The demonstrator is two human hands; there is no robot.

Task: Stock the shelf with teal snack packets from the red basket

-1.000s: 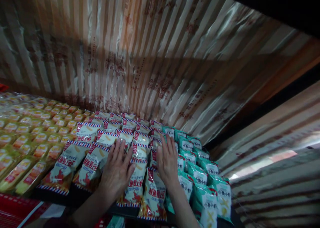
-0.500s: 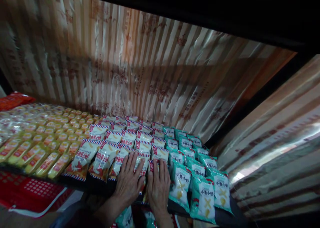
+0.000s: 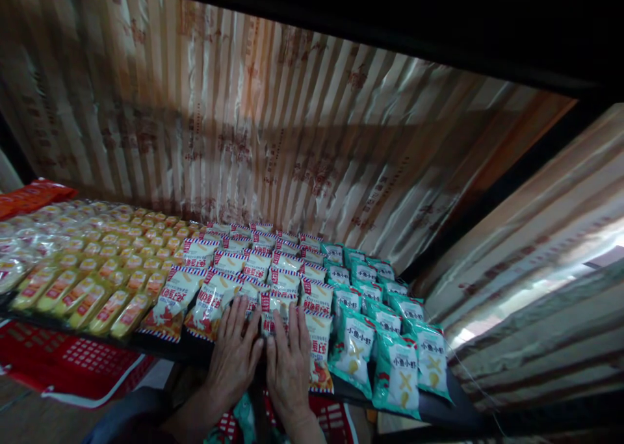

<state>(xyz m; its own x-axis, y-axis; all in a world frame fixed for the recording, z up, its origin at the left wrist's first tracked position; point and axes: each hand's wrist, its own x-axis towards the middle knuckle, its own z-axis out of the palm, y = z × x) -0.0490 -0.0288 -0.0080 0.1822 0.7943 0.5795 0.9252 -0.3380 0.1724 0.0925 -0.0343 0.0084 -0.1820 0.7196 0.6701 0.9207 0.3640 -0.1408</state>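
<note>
My left hand [image 3: 234, 355] and my right hand [image 3: 288, 365] lie flat, side by side, fingers stretched out, on the front packets of the red, white and blue snack bags [image 3: 273, 281] laid in rows on a dark shelf [image 3: 439, 413]. Both palms press the front of the middle rows and neither grips a packet. Green snack bags [image 3: 394, 372] fill the rows just right of my right hand. Yellow snack bags [image 3: 92, 281] cover the shelf to the left of my left hand.
A shiny striped foil sheet [image 3: 273, 138] backs the shelf and wraps the right side. A dark upper shelf [image 3: 390, 15] hangs overhead. A red basket [image 3: 68, 366] sits below the shelf at the left. Orange packets [image 3: 29, 195] lie at the far left.
Both hands slid toward the shelf's front edge and drew together, from spread apart on the red and green rows to side by side on the front red bags. The view tilted downward.
</note>
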